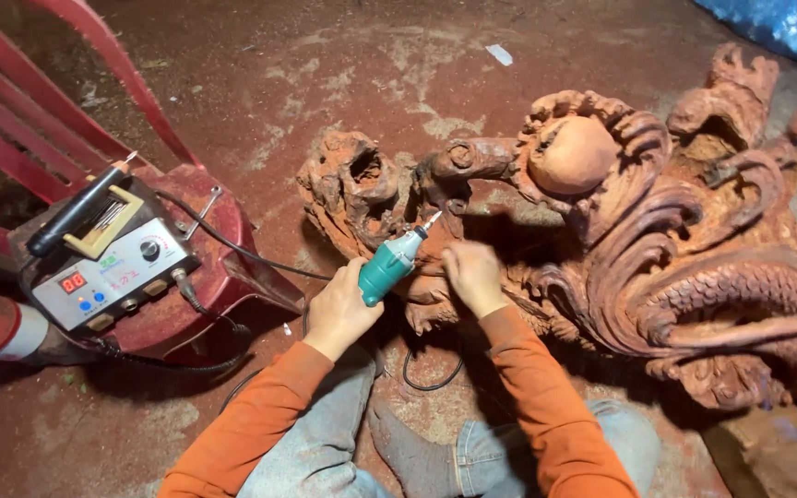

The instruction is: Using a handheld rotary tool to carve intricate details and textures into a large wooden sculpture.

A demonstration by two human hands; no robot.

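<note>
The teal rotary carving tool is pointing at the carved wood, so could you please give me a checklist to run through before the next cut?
1. Grip on the teal rotary tool: left hand wraps its body; ok.
2. Bit aimed at the wood carving, away from fingers: tip points up and away; ok.
3. Right hand placement: it rests on the carving close to the bit; not ok.
4. Bit spinning or stopped: cannot tell.
5. Control box on the red plastic chair: display lit; ok.
6. Black cable routing: it runs across the floor toward the knees; cannot tell if snag-free.
</note>
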